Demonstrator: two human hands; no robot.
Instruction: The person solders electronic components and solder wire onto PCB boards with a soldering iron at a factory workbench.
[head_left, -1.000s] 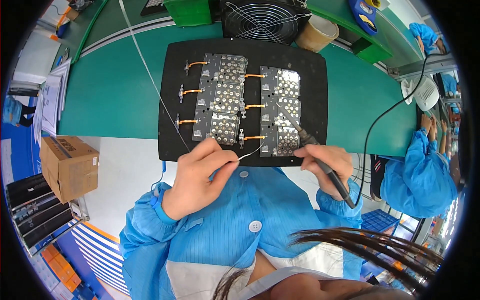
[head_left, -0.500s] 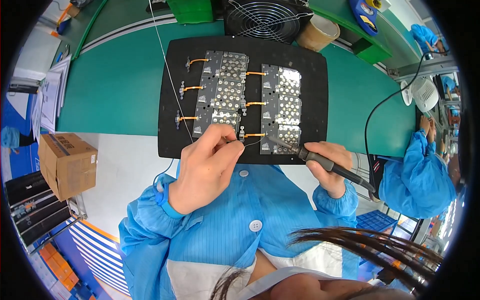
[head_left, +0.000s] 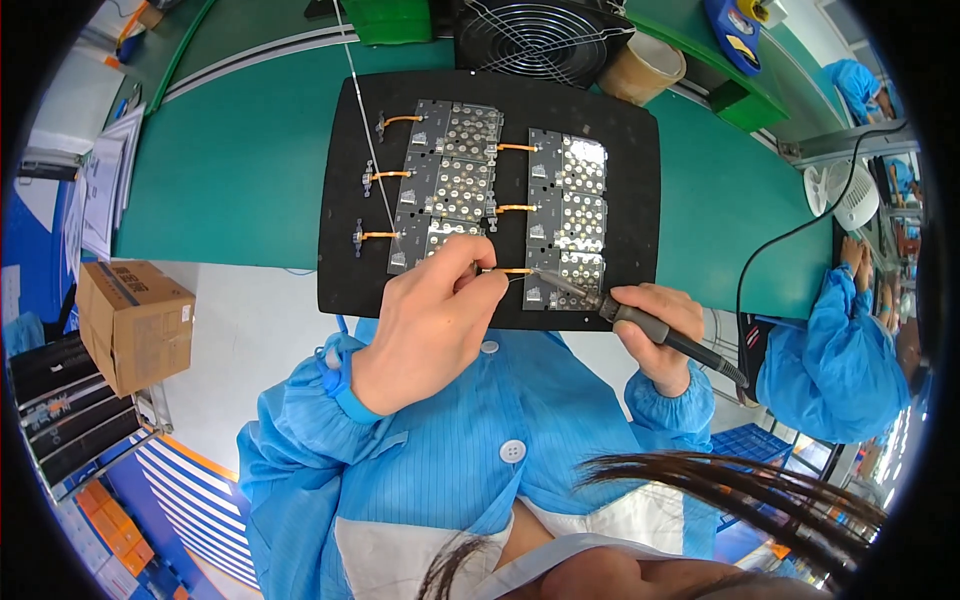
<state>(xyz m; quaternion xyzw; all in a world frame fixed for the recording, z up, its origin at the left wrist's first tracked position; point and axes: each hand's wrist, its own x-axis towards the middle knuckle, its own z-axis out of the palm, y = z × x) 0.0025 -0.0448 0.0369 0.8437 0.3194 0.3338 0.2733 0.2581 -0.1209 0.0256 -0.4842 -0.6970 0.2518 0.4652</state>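
I've brought the left hand [head_left: 435, 318] up and right, to the lowest orange strip [head_left: 517, 270], and swung the iron [head_left: 609, 308] down, tip leaving the middle right board [head_left: 541, 218] for that strip's end.

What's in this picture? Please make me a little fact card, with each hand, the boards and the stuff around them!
Left hand: pinching a thin wire
Right hand: gripping a soldering iron, tip at the right column's nearest board
Boards: six, in two columns of three, with orange strips
Under the boards: black mat
Table: green
Behind the mat: black fan with a wire guard
Off to the left: cardboard box
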